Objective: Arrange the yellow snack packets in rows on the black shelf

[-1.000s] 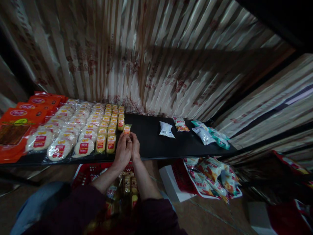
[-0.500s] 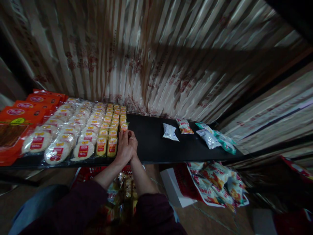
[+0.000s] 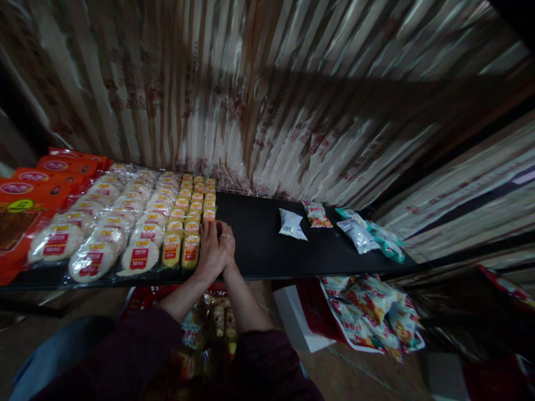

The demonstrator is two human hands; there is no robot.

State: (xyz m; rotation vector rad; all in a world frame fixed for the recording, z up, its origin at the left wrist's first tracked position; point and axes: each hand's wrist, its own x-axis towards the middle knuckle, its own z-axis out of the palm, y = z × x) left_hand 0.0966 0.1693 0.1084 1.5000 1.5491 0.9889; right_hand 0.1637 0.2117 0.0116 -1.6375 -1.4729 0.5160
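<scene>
My left hand [image 3: 211, 252] and my right hand [image 3: 227, 243] are pressed together at the front of the shelf, fingers bent inward. They sit at the near end of the rightmost row of small yellow-wrapped snack packs [image 3: 209, 202], and the left fingertips touch that row. Whatever lies under the palms is hidden. Just left of my hands, a yellow snack pack [image 3: 191, 249] with a red label stands at the front of its row. Further left, clear-wrapped round rice crackers [image 3: 139, 257] lie in overlapping rows.
Orange snack bags [image 3: 37, 192] lie at the shelf's left end. On the black shelf [image 3: 251, 245] to the right are a white packet [image 3: 292, 224], a red-and-white packet [image 3: 317, 214] and green packets [image 3: 387, 242]. Below stand a red basket [image 3: 142, 299] and a box of snack bags [image 3: 355, 323].
My hands stay together at the same row, with the left fingers slightly further over its front. The view has shifted slightly; the goods on the shelf look unchanged.
</scene>
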